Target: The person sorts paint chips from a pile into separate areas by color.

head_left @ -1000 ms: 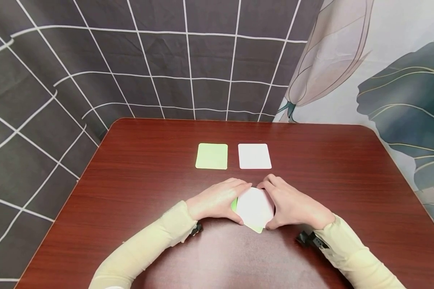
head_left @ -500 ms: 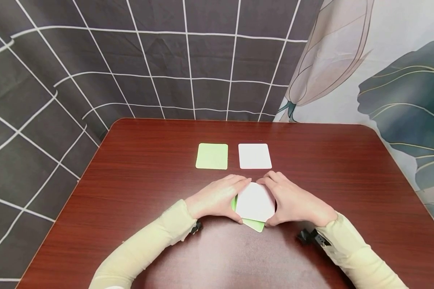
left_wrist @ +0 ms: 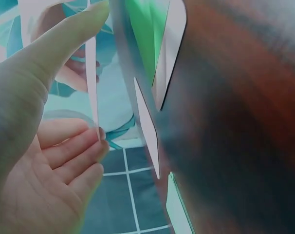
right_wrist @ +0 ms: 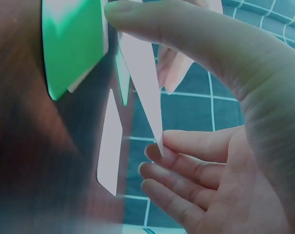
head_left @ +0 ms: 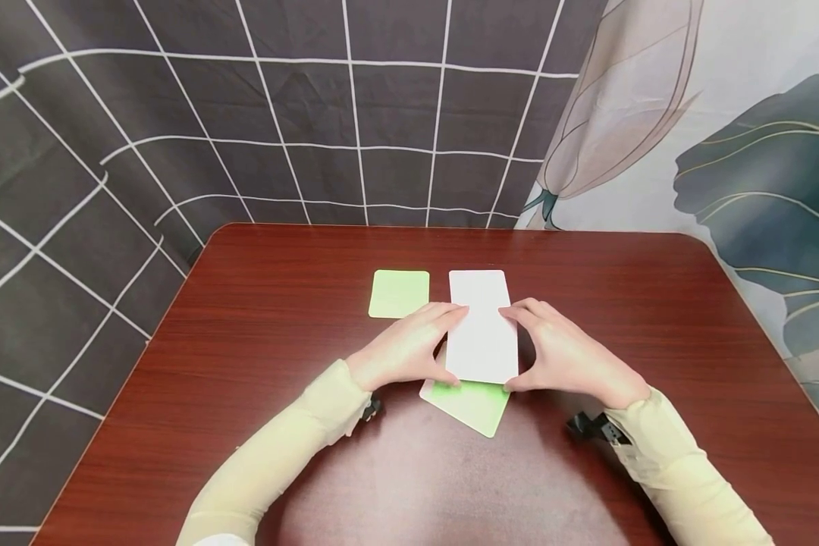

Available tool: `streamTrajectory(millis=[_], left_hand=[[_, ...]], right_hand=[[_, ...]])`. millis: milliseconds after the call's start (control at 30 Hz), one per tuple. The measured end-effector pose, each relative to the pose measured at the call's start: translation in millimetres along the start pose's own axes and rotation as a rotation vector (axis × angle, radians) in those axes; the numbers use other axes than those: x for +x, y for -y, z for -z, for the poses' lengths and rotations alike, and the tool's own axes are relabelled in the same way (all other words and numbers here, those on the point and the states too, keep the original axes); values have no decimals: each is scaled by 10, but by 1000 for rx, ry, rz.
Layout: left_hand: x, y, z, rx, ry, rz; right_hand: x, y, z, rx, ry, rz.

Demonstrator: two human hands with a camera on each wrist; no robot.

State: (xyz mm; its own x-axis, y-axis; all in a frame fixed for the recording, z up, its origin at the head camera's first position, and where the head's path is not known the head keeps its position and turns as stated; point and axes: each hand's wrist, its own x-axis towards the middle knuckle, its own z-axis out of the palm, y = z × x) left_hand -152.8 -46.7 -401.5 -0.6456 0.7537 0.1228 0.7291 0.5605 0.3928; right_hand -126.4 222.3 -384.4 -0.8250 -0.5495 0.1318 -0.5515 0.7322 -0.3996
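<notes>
Both hands hold one square white card above the table, each from its own side. The left hand has its thumb at the near left corner and its fingertips at the far edge. Mirroring it, the right hand grips the right corners. In the left wrist view the held card appears nearly edge-on. Under its near edge lies a loose pile of green and white cards, turned askew. Just beyond, another white card lies flat, its near part covered by the held card in the head view.
A green card lies left of the flat white card on the red-brown wooden table. Dark curtain with white grid lines hangs behind the table, and a floral curtain at the right.
The hands have lifted the white card from the pile and moved it away from the body, toward the flat white card. More of the green and white pile now shows.
</notes>
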Motion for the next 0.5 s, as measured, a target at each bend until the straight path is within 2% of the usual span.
streamTrajectory(millis=[300, 500], left_hand=[[256, 135, 135, -1, -34, 8], [473, 238, 229, -13, -55, 35]], right_hand=[[236, -192, 156, 37, -7, -37], [440, -325, 308, 50, 31, -86]])
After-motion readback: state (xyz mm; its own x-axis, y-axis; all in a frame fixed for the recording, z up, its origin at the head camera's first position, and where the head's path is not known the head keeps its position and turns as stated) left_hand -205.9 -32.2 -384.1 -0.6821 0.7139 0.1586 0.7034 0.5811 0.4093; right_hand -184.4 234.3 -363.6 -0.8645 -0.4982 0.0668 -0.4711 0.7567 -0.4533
